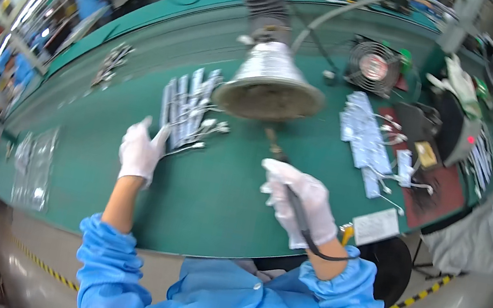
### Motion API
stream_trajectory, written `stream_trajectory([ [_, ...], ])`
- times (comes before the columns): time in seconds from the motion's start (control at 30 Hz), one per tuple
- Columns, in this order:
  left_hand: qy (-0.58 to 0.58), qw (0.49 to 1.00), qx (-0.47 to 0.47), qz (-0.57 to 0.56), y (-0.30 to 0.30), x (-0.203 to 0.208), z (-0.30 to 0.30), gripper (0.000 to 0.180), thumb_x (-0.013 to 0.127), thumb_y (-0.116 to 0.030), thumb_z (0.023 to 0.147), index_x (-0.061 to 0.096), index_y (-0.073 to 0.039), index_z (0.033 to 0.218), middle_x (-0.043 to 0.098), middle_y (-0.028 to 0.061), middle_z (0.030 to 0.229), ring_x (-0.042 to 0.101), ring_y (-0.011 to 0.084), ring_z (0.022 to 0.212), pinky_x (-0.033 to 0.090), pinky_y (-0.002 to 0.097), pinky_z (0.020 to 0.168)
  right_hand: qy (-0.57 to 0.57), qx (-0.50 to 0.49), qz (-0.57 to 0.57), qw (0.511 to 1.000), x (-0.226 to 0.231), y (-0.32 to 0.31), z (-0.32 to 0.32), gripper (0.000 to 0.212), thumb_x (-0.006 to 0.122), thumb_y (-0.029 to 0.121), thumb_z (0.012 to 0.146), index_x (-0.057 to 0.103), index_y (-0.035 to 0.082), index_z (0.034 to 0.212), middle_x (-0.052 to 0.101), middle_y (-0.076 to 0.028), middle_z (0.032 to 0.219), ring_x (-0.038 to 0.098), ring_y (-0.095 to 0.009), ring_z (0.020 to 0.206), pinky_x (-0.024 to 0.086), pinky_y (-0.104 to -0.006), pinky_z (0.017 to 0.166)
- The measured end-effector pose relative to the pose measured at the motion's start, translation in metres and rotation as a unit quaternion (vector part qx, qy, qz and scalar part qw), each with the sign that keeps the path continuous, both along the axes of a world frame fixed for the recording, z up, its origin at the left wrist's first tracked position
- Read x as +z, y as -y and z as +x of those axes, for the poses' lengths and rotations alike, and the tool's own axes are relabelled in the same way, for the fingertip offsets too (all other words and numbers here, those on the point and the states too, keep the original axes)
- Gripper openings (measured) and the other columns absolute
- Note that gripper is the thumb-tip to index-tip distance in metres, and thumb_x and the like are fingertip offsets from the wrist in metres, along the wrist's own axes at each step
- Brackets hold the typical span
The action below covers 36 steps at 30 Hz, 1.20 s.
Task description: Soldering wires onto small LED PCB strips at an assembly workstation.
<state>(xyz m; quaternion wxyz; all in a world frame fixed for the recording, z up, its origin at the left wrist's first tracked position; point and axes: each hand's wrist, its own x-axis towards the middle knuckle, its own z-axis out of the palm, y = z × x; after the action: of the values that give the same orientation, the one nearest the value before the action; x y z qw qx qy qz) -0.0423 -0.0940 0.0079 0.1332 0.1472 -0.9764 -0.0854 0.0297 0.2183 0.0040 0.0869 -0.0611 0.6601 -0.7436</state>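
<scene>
My right hand (302, 205), in a white glove, is closed around a soldering iron (277, 151). The iron's tip points away from me, beneath the rim of a metal fume hood (272, 83), and its dark cable (301, 216) runs back over my wrist. My left hand (141, 152), also gloved, is just left of a row of slim silvery strips (184, 102) with white wires and connectors. Its thumb and forefinger are apart, with nothing seen between them; whether it touches the nearest strip I cannot tell.
More white strips with wires (363, 135) lie right of the hood, near a round fan (373, 65). A reddish mat (439, 204) carries a yellow sponge (425, 154). A white card (376, 227) lies at the front edge, clear plastic bags (34, 173) far left. Another person (490, 230) sits at right.
</scene>
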Motion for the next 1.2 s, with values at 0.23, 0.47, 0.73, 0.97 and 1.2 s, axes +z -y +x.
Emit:
stream_trajectory([
  [0.23,0.099,0.984,-0.032,0.145,0.024,-0.005,-0.034,0.044,0.064,-0.043,0.074,0.067,0.001,0.076,0.063,0.0161,0.075,0.061,0.0269,0.062,0.049,0.0354,0.062,-0.452,-0.147,0.253,0.843,-0.007,0.001,-0.002,0.044,0.062,-0.002,0.073,0.053,0.007,0.116,0.064,-0.006,0.079,0.063,-0.021,0.067,0.050,-0.0304,0.062],
  [0.47,-0.135,0.516,-0.058,0.844,0.042,-0.003,-0.035,0.021,0.052,-0.007,0.090,0.049,0.005,0.107,0.053,0.0073,0.085,0.052,0.0120,0.070,0.045,0.0217,0.058,-0.411,-0.167,0.246,0.862,-0.001,0.002,-0.006,0.025,0.058,0.009,0.085,0.058,0.004,0.110,0.064,-0.009,0.082,0.060,-0.022,0.065,0.050,-0.0320,0.062],
  [0.73,0.085,0.547,-0.218,0.804,0.022,0.032,0.036,0.034,0.056,-0.005,0.085,0.045,0.003,0.116,0.061,0.0058,0.080,0.055,0.0110,0.051,0.043,0.0211,0.042,-0.429,-0.217,0.267,0.835,-0.006,0.004,-0.015,0.022,0.060,0.016,0.086,0.060,0.006,0.105,0.063,-0.010,0.091,0.058,-0.023,0.074,0.047,-0.0327,0.070],
  [0.97,0.389,0.592,-0.197,0.677,-0.058,0.025,0.056,0.023,0.062,-0.016,0.085,0.053,0.003,0.094,0.062,0.0070,0.076,0.057,0.0088,0.057,0.045,0.0209,0.048,-0.347,-0.246,0.155,0.892,-0.014,0.008,-0.009,0.023,0.058,0.007,0.086,0.056,-0.001,0.108,0.059,-0.009,0.094,0.054,-0.010,0.072,0.046,-0.0233,0.069],
  [1.2,0.396,0.711,-0.227,0.535,-0.086,0.008,0.026,0.018,0.054,-0.011,0.089,0.048,0.006,0.089,0.058,0.0102,0.070,0.059,0.0158,0.052,0.045,0.0258,0.041,-0.596,-0.239,0.454,0.618,-0.015,-0.002,-0.005,0.028,0.058,0.007,0.083,0.048,-0.004,0.106,0.061,-0.014,0.083,0.060,-0.025,0.073,0.050,-0.0313,0.061],
])
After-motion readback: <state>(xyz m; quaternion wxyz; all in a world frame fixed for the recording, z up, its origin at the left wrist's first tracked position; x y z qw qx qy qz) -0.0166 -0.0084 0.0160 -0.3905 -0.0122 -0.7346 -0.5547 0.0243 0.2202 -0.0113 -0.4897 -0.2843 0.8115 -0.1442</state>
